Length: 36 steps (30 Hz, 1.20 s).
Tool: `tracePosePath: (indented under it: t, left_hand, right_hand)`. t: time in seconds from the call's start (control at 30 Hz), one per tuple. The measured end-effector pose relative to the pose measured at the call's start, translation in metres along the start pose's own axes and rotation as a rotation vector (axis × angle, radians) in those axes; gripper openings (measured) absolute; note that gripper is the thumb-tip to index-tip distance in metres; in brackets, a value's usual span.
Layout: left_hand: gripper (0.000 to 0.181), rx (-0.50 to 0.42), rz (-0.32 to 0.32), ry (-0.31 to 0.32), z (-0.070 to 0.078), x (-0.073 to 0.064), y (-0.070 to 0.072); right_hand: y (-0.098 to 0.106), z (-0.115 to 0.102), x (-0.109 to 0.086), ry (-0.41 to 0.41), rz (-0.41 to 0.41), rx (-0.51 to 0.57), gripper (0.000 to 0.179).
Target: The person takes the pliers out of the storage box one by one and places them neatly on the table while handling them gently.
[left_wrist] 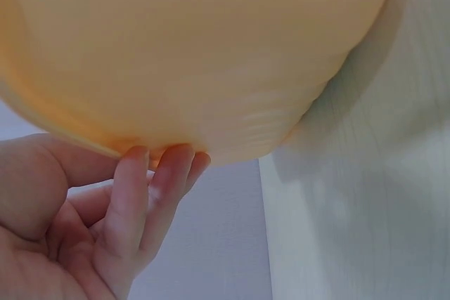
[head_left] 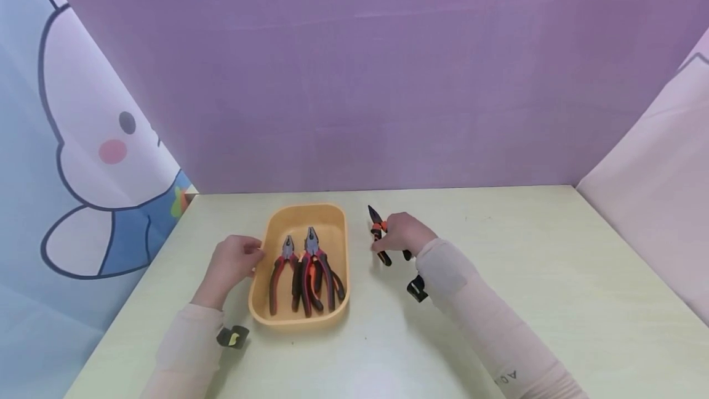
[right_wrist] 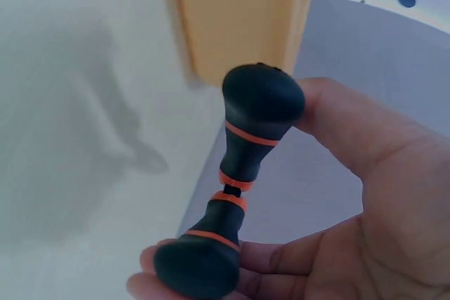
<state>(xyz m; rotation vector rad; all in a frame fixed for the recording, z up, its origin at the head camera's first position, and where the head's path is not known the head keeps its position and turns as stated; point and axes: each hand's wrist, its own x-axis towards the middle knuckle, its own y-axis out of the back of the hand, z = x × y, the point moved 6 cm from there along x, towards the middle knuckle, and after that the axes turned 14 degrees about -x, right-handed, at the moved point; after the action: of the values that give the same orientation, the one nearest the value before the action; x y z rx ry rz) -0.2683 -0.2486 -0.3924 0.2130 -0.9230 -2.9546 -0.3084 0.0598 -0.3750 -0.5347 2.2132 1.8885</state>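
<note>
A pair of pliers [head_left: 378,234] with black-and-orange handles is held in the right hand [head_left: 406,233], just to the right of the tray. The handles are gripped between the thumb and the fingers and are spread apart at their ends, as is shown from the right wrist. The tip is pointed toward the far side, slightly left, and a shadow is thrown on the table apart from the tool.

The yellow tray [head_left: 299,324] is set left of the middle of the table, and its left rim is pinched by the thumb and fingers of the left hand [head_left: 235,260]. Inside it, red-and-black pliers [head_left: 275,288] are laid on the left, with the head toward the far end. Beside them, larger pliers [head_left: 312,252] with dark red handles are laid over other tools, by which black and orange handles [head_left: 312,288] are shown; how many lie beneath cannot be told.

Both arms are covered by pale sleeves [head_left: 476,306], and a small black device [head_left: 232,338] is worn at the left wrist. The pale table [head_left: 526,251] is backed by a purple cloth [head_left: 388,79] and flanked on the left by a cartoon-printed curtain [head_left: 83,109].
</note>
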Motion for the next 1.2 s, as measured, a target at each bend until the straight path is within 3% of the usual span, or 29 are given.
tracePosePath:
  t: [0.27,0.47,0.63,1.2]
  left_hand:
    - [0.032,-0.006,-0.004,0.009,-0.001,0.0,-0.001]
    - [0.032,-0.007,-0.004,0.012,-0.001,0.0,-0.001]
    - [0.032,-0.011,0.001,0.019,-0.002,0.001,-0.001]
    - [0.033,-0.021,-0.02,0.014,0.0,-0.002,-0.001]
  right_hand:
    - [-0.009,0.013,0.01,-0.034,-0.013,-0.014,0.046]
    - [-0.014,0.02,0.017,-0.076,-0.003,-0.023,0.032]
    - [-0.018,0.023,0.021,-0.11,-0.003,-0.033,0.031]
    - [-0.028,0.02,0.023,-0.084,0.054,-0.018,0.026]
